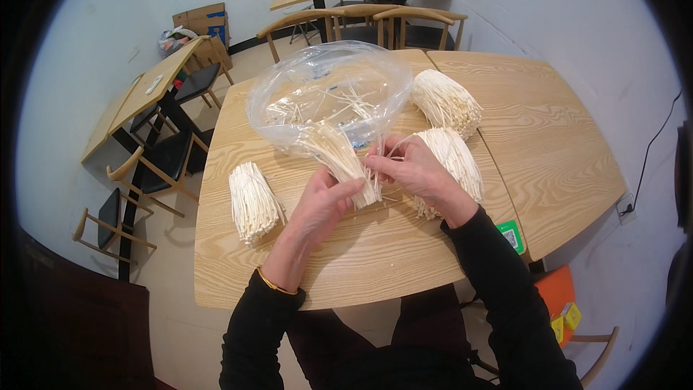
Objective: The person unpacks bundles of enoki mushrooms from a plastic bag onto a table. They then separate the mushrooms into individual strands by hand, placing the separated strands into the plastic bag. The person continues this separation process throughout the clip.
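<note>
My left hand (327,197) grips a bunch of enoki mushrooms (338,154), its caps pointing away from me over the rim of a clear plastic bag (260,86). At the bunch's right side, my right hand (417,168) pinches a few thin loose enoki stems (379,149) between thumb and fingers. Loose stems lie inside the open bag. One enoki bundle (254,203) lies by itself to the left of my left hand. Two more lie on the right: a near bundle (452,160), partly hidden by my right hand and wrist, and a far bundle (446,100).
The wooden table (335,276) meets a second tabletop (547,119) at a seam on the right. A green card with a printed code (510,236) sits near the front right edge. An orange seat (557,287) holds yellow boxes. Chairs (162,173) and another table (143,97) stand at left.
</note>
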Available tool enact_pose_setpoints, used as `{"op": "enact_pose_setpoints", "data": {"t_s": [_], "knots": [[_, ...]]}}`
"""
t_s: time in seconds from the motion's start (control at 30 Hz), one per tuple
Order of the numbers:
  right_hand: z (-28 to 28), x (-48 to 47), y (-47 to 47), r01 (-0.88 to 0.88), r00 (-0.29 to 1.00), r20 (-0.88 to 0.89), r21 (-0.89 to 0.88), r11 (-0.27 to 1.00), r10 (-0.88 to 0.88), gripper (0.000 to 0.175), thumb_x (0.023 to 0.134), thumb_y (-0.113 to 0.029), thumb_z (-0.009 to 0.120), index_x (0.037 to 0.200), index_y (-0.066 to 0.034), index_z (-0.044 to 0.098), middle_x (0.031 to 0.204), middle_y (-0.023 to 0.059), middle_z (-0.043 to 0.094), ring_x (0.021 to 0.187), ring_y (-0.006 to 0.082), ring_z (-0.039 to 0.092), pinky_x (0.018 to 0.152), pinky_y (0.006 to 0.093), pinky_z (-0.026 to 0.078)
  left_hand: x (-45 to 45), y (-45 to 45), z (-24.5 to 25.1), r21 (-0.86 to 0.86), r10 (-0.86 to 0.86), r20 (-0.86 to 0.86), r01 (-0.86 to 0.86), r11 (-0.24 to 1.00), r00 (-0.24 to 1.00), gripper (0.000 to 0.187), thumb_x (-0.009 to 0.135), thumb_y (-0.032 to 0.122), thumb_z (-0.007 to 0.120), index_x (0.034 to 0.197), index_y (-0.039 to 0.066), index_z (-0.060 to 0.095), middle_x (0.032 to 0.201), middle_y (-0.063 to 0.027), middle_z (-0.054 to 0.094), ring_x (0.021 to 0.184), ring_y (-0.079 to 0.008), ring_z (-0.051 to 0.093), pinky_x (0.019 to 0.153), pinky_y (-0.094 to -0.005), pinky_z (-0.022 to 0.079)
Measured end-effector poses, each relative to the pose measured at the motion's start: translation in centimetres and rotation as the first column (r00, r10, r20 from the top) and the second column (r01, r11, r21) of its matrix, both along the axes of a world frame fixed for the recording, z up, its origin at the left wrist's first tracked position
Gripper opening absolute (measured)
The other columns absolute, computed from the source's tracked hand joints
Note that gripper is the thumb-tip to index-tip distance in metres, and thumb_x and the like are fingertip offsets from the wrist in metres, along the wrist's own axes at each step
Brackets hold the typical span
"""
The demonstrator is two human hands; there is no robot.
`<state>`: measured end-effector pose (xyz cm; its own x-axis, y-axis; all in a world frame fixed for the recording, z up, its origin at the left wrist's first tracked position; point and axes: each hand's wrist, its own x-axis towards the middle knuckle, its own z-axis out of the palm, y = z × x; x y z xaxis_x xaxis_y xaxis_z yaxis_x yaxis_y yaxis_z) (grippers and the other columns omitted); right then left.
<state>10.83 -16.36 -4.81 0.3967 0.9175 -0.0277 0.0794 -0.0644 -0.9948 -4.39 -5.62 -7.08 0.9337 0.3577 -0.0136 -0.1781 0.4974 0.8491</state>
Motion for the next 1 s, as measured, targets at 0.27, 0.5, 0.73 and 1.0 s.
{"op": "enact_pose_setpoints", "data": {"t_s": [0.27,0.5,0.73,1.0], "knots": [[0.9,1.9,-0.8,0.011,0.97,-0.241,0.214,0.977,0.042,0.013,0.095,-0.019,0.056,0.093,-0.0062,0.057,0.082,0.0019,0.062,0.067,0.0052,0.055,0.061,0.0185,0.044,0.0,0.2,-0.3,0.025,0.105,-0.027,-0.105,0.994,0.994,0.046,0.085,0.003,0.063,0.127,0.0,0.043,0.117,-0.0119,0.058,0.105,-0.0214,0.06,0.089,-0.0347,0.051],[-0.1,-0.3,0.3,0.001,1.0,-0.026,0.069,0.998,0.0,0.016,0.084,-0.019,0.072,0.085,-0.0069,0.062,0.076,-0.0034,0.059,0.067,0.0028,0.05,0.059,0.0183,0.039,0.1,-0.1,-0.4,0.209,0.079,-0.08,-0.06,0.976,0.994,0.049,0.084,0.006,0.067,0.127,0.0,0.044,0.114,-0.0088,0.059,0.101,-0.0169,0.061,0.083,-0.0316,0.052],[-0.1,0.6,0.0,-0.006,0.991,-0.134,0.115,0.993,0.021,0.015,0.084,-0.02,0.07,0.084,-0.0065,0.062,0.076,-0.0017,0.059,0.066,0.0054,0.051,0.061,0.0198,0.04,0.2,-0.3,0.0,0.032,0.015,0.02,-0.016,0.999,1.0,0.045,0.087,0.007,0.061,0.127,0.0,0.043,0.118,-0.0092,0.058,0.105,-0.0159,0.059,0.088,-0.0314,0.05],[0.3,1.1,-0.3,0.039,0.949,-0.314,0.202,0.979,0.027,0.012,0.092,-0.016,0.06,0.092,-0.0035,0.061,0.082,0.0021,0.062,0.068,0.0051,0.054,0.064,0.0196,0.045,0.3,0.0,0.2,-0.081,0.105,-0.007,-0.105,0.991,0.994,0.039,0.089,0.005,0.056,0.126,-0.002,0.044,0.119,-0.0108,0.058,0.108,-0.0188,0.059,0.091,-0.0316,0.049]]}}
